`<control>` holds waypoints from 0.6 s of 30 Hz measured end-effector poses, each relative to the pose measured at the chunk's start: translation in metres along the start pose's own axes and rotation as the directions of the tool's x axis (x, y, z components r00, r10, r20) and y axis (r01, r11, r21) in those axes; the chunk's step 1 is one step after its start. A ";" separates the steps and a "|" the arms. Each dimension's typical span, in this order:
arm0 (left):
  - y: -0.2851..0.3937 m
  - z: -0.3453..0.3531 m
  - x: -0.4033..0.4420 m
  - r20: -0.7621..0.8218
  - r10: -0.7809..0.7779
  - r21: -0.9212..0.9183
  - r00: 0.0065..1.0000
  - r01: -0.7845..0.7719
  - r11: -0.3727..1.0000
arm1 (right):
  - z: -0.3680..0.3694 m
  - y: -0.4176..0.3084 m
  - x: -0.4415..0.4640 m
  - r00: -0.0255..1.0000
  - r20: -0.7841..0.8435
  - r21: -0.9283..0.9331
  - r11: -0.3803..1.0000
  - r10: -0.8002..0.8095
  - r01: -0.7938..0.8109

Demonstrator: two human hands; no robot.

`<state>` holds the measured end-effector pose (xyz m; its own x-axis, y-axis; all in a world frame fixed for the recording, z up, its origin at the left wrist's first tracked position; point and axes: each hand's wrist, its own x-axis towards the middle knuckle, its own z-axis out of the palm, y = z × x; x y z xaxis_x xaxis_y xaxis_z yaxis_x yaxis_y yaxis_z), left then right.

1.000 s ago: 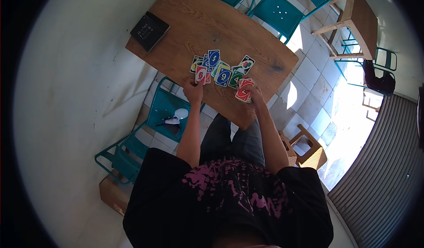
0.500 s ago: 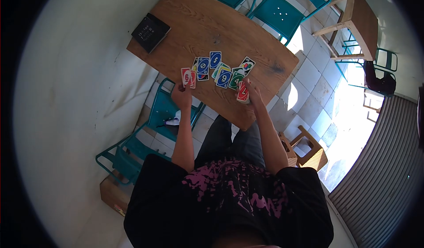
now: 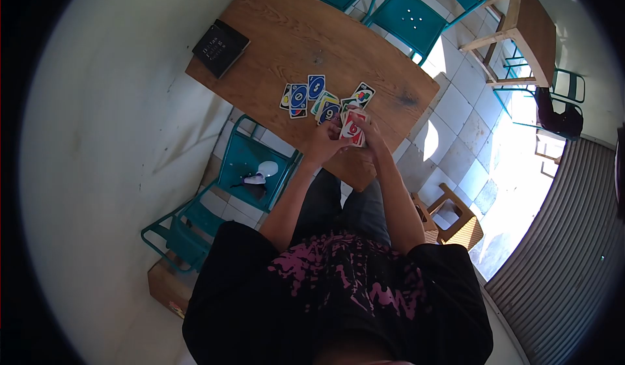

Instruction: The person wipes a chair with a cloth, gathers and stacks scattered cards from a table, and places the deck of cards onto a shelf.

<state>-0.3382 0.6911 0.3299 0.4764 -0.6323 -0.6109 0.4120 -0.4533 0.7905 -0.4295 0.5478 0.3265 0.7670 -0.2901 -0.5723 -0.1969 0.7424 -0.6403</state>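
Both hands meet at the near side of the wooden table [image 3: 273, 27]. My right hand [image 3: 372, 137] is closed on a stack of red-faced Uno cards [image 3: 353, 129], a 6 on top. From the left, my left hand [image 3: 325, 145] pinches the edge of the same red cards, its fingertips partly hidden. Just beyond the hands lie a blue 9 card [image 3: 329, 111] over yellow and green ones, and a wild card [image 3: 364, 94] over a green card. Farther left are a blue 0 card [image 3: 298, 96] and another blue card [image 3: 316, 86], overlapping others.
A black book [image 3: 221, 47] lies at the table's left end. Teal chairs stand at the far side [image 3: 410, 23] and at the left [image 3: 244, 170], where a white and purple object [image 3: 260, 173] rests on the seat. Brown stools [image 3: 456, 222] are at the right.
My left hand has moved right with its red cards, from the left card group to my right hand. The red 6 now lies on top of the red stack.
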 end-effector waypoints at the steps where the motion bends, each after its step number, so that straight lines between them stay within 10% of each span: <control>1: -0.003 0.003 0.001 -0.055 0.050 0.151 0.997 -0.041 0.988 | -0.004 0.000 0.000 1.000 -0.004 0.000 1.000 -0.003 0.003; 4: 0.018 0.006 -0.009 -0.051 0.356 0.453 0.933 -0.296 0.841 | -0.022 0.002 0.006 0.998 0.062 -0.114 0.994 0.008 -0.001; 6: 0.040 0.007 -0.021 0.164 0.733 0.661 0.660 -0.625 0.416 | -0.029 0.013 0.008 0.996 0.036 -0.098 0.992 0.082 -0.078; 18: 0.019 -0.009 0.001 0.250 0.497 0.501 0.831 -0.550 0.668 | -0.014 0.007 -0.013 0.972 -0.004 -0.033 0.971 0.237 -0.237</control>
<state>-0.3227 0.6879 0.3441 0.4069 -0.9076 -0.1035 -0.3761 -0.2697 0.8865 -0.4492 0.5482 0.3220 0.6958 -0.1087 -0.7099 -0.3933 0.7694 -0.5033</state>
